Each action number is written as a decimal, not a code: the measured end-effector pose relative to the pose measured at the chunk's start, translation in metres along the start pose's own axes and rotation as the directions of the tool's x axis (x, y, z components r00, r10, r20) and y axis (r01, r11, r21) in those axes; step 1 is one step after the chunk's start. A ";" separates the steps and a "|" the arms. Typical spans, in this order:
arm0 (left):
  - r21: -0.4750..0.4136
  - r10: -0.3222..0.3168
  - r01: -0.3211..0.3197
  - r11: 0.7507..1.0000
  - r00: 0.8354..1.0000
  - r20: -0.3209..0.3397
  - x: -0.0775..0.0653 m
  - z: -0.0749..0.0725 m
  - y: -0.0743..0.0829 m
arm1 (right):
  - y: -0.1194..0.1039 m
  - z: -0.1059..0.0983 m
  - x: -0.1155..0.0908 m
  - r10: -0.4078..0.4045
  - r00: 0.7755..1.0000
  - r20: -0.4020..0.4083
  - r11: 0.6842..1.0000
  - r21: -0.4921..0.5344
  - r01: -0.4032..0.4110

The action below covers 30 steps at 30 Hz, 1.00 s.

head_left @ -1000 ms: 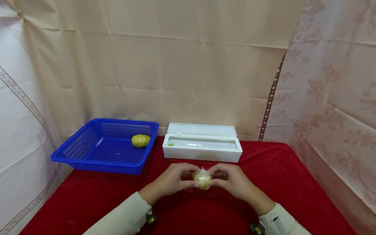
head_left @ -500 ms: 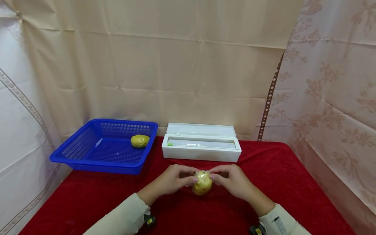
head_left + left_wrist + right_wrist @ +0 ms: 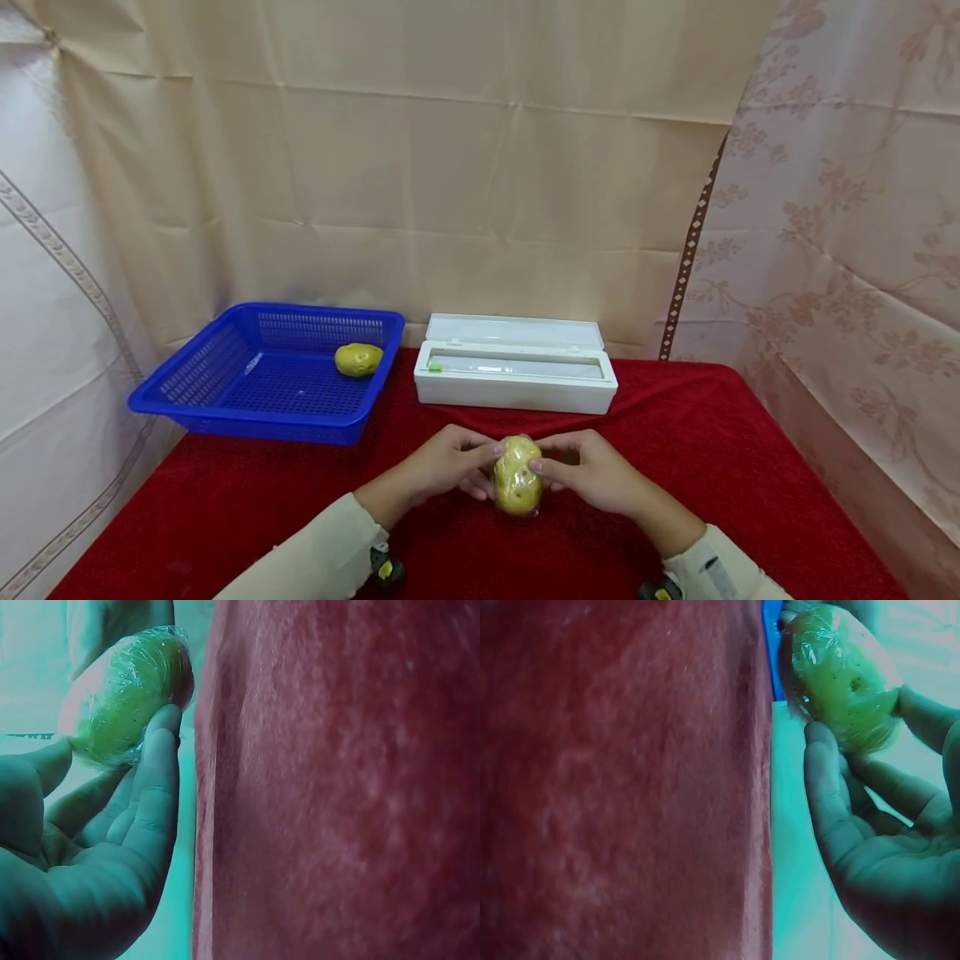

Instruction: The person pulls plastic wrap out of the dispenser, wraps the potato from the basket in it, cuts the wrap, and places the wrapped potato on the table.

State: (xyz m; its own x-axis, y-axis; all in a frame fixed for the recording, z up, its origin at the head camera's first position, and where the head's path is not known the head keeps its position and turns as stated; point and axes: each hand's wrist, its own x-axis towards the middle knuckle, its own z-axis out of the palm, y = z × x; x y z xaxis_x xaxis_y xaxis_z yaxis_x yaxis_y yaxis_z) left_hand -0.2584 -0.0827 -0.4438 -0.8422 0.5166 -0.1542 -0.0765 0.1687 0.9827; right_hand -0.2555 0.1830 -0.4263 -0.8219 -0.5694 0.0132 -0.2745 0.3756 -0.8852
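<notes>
Between both hands is a yellow potato [image 3: 518, 477] wrapped in clear cling film, held above the red cloth. My left hand [image 3: 448, 463] grips its left side with thumb and fingers. On the other side, my right hand [image 3: 588, 468] pinches it, thumb on the near face. In the left wrist view, shiny creased film covers the potato [image 3: 135, 694], and the fingertips support it from below. The right wrist view shows dark specks on the wrapped potato [image 3: 844, 682] and the thumb against its side.
A white cling film dispenser box [image 3: 516, 396] with its lid raised stands behind the hands. To its left, a blue plastic basket [image 3: 255, 427] holds another potato [image 3: 358, 360]. Red cloth [image 3: 750, 467] covers the table, and curtains hang behind and at both sides.
The wrapped potato has been turned in the fingers, from an end-on view with gathered film on top to its long face showing. The hands shifted slightly; basket and box stayed put.
</notes>
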 end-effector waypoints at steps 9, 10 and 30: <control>-0.005 -0.121 0.121 0.993 0.993 -0.004 0.000 0.007 0.001 | 0.007 0.000 0.002 0.121 0.991 0.059 0.978 0.166 -0.129; -0.011 -0.127 0.127 0.992 0.992 -0.003 0.001 0.008 0.001 | 0.008 0.001 0.002 0.130 0.990 0.057 0.974 0.179 -0.138; 0.077 -0.127 0.136 0.988 0.986 -0.107 0.000 0.018 0.007 | 0.018 0.009 0.002 0.245 0.969 -0.036 0.958 0.163 -0.237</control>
State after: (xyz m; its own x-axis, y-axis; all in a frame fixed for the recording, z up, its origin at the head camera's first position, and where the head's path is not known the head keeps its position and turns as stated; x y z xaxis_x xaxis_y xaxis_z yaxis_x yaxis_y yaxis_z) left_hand -0.2490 -0.0663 -0.4390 -0.8781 0.3978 -0.2658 -0.1488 0.3009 0.9420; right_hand -0.2574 0.1825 -0.4460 -0.8817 -0.4330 -0.1876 0.0129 0.3754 -0.9268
